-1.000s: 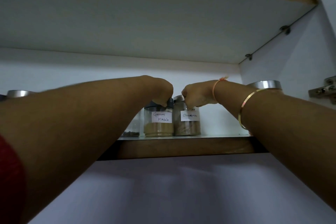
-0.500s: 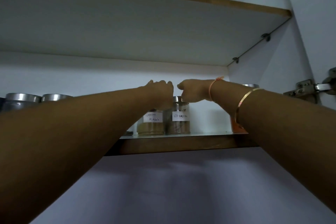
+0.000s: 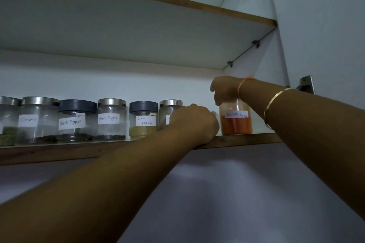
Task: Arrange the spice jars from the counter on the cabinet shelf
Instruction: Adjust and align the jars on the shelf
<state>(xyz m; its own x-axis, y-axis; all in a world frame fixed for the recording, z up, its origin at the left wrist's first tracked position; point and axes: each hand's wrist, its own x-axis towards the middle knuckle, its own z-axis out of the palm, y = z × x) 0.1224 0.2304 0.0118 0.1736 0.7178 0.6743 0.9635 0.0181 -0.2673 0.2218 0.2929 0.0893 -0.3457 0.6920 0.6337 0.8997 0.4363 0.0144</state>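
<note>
Wooden-edged shelf [image 3: 59, 152] inside white cabinet [image 3: 118, 79].

Metal hinge [image 3: 305, 85], upper board [image 3: 138, 31], support pegs [image 3: 256, 43]

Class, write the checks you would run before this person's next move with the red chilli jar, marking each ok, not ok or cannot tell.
1. Grip of right hand on top of chilli jar: ok.
2. Chilli jar upright on shelf: ok.
3. Its lid on: cannot tell, the hand hides it.
4. Its label faces front: ok.
5. Gap left of it free: cannot tell, left hand covers it.
</note>
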